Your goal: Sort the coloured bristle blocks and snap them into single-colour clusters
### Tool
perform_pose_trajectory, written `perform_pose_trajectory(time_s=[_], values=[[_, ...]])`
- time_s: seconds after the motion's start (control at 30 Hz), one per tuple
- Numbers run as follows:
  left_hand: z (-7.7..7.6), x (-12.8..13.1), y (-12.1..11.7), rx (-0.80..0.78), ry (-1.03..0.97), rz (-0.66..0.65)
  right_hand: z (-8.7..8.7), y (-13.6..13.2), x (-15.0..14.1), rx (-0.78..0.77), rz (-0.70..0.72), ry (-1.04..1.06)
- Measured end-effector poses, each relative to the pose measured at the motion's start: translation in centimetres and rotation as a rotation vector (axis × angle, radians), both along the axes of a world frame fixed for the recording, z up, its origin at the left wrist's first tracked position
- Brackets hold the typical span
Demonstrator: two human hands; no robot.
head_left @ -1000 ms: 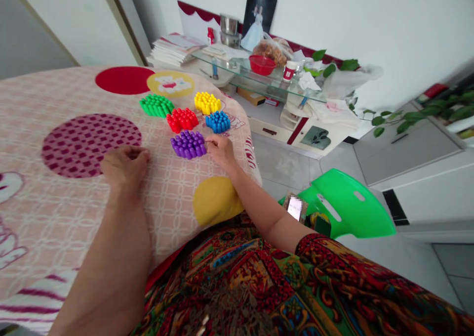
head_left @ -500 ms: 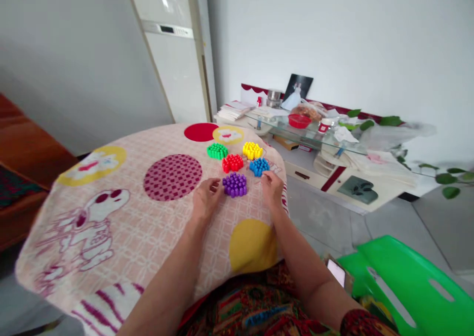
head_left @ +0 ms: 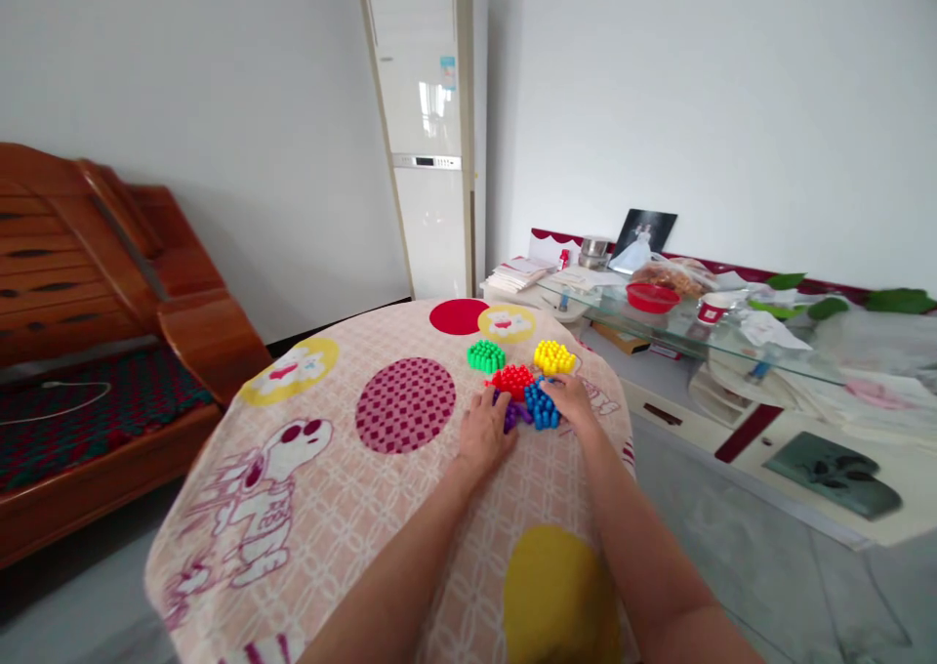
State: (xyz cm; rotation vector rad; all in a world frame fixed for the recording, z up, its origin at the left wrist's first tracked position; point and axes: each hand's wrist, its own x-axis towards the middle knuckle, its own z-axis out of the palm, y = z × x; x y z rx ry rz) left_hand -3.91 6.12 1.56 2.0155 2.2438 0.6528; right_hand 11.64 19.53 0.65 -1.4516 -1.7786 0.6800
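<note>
Five spiky plastic peg clusters lie on the far part of a round table under a pink cartoon-print cloth point(head_left: 344, 508). The green cluster point(head_left: 486, 355) and the yellow cluster point(head_left: 554, 356) sit furthest away, with the red cluster point(head_left: 512, 379) just in front of them. My left hand point(head_left: 481, 436) is curled over the purple cluster point(head_left: 513, 413), which is mostly hidden. My right hand point(head_left: 572, 400) grips the blue cluster point(head_left: 542, 408), which is pressed against the purple one.
A wooden sofa point(head_left: 109, 322) stands at the left. A tall white air conditioner point(head_left: 431, 127) is behind the table. At the right, a low glass-topped stand point(head_left: 703, 337) holds a red bowl point(head_left: 652, 297), a cup, a photo, books and papers.
The camera has tilted up and pulled back. My right hand has brought the blue cluster down beside the purple one. My left hand has moved right onto the purple cluster.
</note>
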Motion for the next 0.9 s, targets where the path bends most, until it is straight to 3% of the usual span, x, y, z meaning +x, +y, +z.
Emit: perform_pose_trajectory(time_s=[0.17,0.27,0.37,0.43,0.53,0.6,0.7,0.8,0.9], values=[[-0.1,-7.4,0.8,0.061,-0.024,0.305,-0.5,-3.6,-7.9,-0.100,0.198,0.256],[-0.1,-11.5,1.0,0.098,-0.031,0.414,0.0,-6.0,-12.1,-0.173,0.471,0.335],[-0.1,-14.9,1.1,0.156,-0.051,0.509,1.4,-6.3,-13.6,-0.255,0.699,0.363],[-0.3,-16.8,1.0,0.206,-0.100,0.549,2.6,-4.8,-12.7,-0.137,0.634,0.332],[-0.9,-18.6,0.8,0.219,-0.249,0.607,4.0,-0.5,-8.9,0.067,0.309,0.299],[-1.4,-19.1,0.7,0.198,-0.347,0.628,4.1,2.9,-5.7,0.124,0.110,0.276],[-1.8,-19.3,0.6,0.193,-0.427,0.631,3.2,7.1,-1.7,0.172,-0.266,0.040],[-1.8,-19.2,0.5,0.201,-0.452,0.633,2.0,9.7,-0.1,0.051,-0.310,-0.073],[-1.6,-19.1,0.5,0.187,-0.447,0.616,1.3,10.8,-1.6,-0.042,-0.167,-0.038]])
